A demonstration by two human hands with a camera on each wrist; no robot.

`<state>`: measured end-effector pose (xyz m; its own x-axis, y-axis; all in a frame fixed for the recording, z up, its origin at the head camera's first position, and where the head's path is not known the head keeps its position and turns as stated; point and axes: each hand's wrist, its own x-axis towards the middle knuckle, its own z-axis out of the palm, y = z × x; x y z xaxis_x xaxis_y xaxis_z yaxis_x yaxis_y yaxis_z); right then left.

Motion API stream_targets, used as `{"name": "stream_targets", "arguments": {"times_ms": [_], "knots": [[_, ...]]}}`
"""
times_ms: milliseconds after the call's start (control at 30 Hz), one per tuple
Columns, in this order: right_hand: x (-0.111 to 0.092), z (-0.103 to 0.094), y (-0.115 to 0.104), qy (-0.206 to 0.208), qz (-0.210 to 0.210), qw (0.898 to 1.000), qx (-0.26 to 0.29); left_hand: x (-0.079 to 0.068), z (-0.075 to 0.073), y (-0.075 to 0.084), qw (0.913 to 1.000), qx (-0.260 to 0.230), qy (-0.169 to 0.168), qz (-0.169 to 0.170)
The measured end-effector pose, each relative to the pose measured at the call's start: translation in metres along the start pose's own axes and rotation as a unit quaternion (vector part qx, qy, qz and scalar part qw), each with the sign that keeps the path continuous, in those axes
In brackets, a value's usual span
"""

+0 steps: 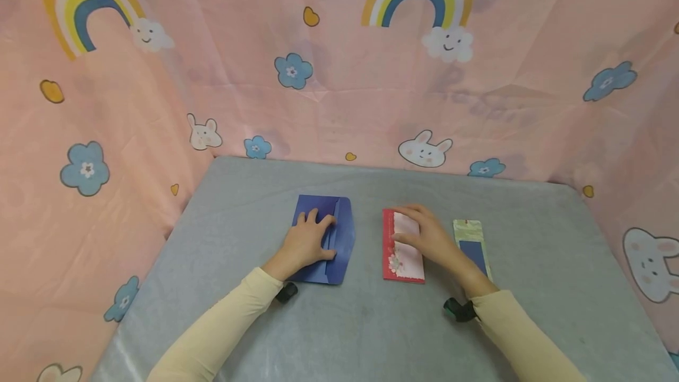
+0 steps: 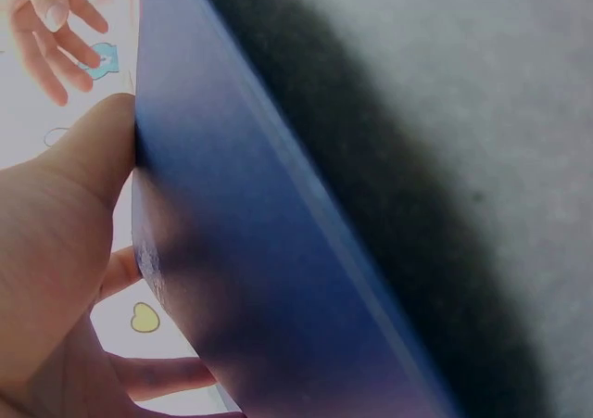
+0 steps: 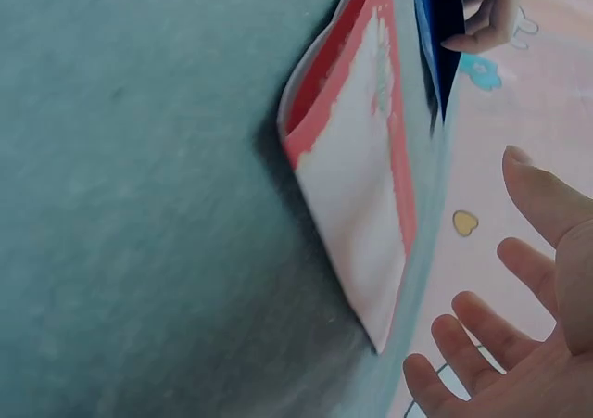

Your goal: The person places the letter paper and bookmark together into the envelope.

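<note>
A blue envelope (image 1: pixel 316 264) lies on the table with its flap to the right; its blue surface (image 2: pixel 269 242) fills much of the left wrist view. My left hand (image 1: pixel 306 241) rests on it, fingers spread and thumb touching near the flap fold. Right of it lies a red and pink card (image 1: pixel 407 261) with a scalloped edge and a printed flower; in the right wrist view the card (image 3: pixel 357 196) is slightly parted at one end. My right hand (image 1: pixel 427 234) is over the card, fingers loosely bent, and appears apart from it in the right wrist view (image 3: pixel 519 316).
A green patterned card with a dark blue panel (image 1: pixel 472 255) lies to the right, partly behind my right forearm. The grey cloth-covered table (image 1: pixel 366 335) is bordered by pink printed fabric (image 1: pixel 339 105) at the back and sides. Both wrists carry dark cameras (image 1: pixel 459 310).
</note>
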<state>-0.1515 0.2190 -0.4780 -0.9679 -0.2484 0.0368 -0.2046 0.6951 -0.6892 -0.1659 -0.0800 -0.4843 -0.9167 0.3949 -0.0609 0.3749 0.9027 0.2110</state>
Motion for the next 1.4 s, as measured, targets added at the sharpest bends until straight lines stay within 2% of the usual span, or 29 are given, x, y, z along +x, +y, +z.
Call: {"name": "stream_targets", "arguments": {"times_ms": [400,633,900,1400], "knots": [[-0.009,-0.003,0.014,0.013,0.006,1.0,-0.004,0.0,-0.001,-0.001,1.0,0.003,-0.006,-0.004],[-0.014,-0.003,0.022,0.01,0.038,0.999,0.0,0.0,-0.001,-0.002,0.9999,0.005,-0.01,-0.007],[-0.02,-0.004,0.031,0.019,0.056,0.998,-0.009,-0.001,-0.002,0.0,0.9999,0.0,-0.014,-0.003],[-0.021,-0.001,0.034,0.031,0.046,0.998,-0.029,-0.001,0.0,0.0,0.9999,0.0,-0.012,-0.003]]}}
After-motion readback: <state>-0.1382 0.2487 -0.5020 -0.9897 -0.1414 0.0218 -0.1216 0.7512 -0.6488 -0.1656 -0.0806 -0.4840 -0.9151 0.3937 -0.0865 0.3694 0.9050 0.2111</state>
